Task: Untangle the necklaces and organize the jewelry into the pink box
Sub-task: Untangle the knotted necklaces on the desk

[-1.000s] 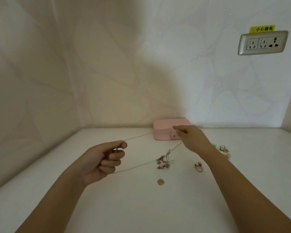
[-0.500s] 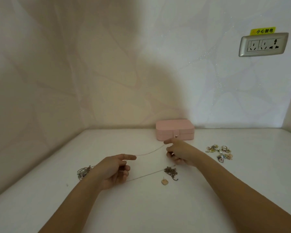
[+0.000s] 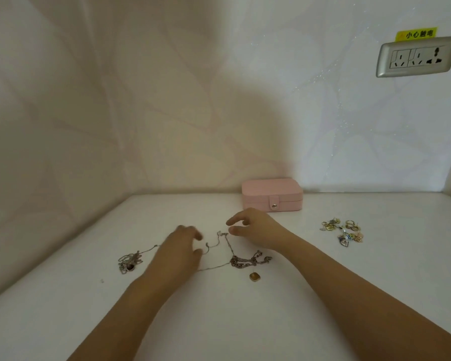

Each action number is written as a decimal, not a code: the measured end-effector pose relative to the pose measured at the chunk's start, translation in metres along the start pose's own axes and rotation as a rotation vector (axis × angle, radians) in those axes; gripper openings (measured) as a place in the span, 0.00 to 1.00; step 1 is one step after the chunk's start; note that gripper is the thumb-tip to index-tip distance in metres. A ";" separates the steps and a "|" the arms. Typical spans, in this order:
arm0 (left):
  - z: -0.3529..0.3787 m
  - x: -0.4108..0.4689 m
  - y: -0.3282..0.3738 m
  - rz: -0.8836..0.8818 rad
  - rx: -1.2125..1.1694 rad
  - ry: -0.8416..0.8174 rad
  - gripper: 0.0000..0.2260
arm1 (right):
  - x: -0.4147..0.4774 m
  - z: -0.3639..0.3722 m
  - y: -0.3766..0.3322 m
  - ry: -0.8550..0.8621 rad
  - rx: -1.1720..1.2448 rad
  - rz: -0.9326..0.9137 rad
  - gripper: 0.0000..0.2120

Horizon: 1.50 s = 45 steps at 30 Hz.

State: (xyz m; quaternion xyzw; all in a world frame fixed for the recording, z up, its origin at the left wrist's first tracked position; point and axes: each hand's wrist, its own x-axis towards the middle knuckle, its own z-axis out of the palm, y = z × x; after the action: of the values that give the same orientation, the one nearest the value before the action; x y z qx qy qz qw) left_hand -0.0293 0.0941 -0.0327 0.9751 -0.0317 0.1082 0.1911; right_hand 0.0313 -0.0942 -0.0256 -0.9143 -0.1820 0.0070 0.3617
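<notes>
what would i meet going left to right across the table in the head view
small chain heap → left hand → right hand → pile of earrings and rings. The pink box and the tangled necklaces share the right hand's span, so they are left out.

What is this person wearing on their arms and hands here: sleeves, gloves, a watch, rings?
Nothing worn shows. Both forearms are bare to the frame edge, with no sleeves, and neither wrist carries a watch or bracelet. The left hand and right hand are ungloved. No rings are visible, though the left fingers are blurred.
</notes>
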 end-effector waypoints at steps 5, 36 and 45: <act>0.028 0.001 0.016 0.255 -0.091 -0.160 0.19 | -0.005 -0.013 0.002 -0.029 -0.047 -0.039 0.04; 0.041 -0.001 0.013 0.099 0.235 -0.321 0.22 | -0.023 -0.029 0.010 -0.372 0.604 0.115 0.06; 0.039 -0.007 0.018 0.034 0.264 -0.316 0.23 | -0.032 -0.067 0.033 -0.074 0.023 0.166 0.04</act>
State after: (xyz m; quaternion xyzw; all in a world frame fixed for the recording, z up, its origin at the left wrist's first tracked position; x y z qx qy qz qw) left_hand -0.0302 0.0626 -0.0626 0.9958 -0.0634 -0.0396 0.0526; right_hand 0.0221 -0.1716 -0.0021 -0.9211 -0.1187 0.0726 0.3635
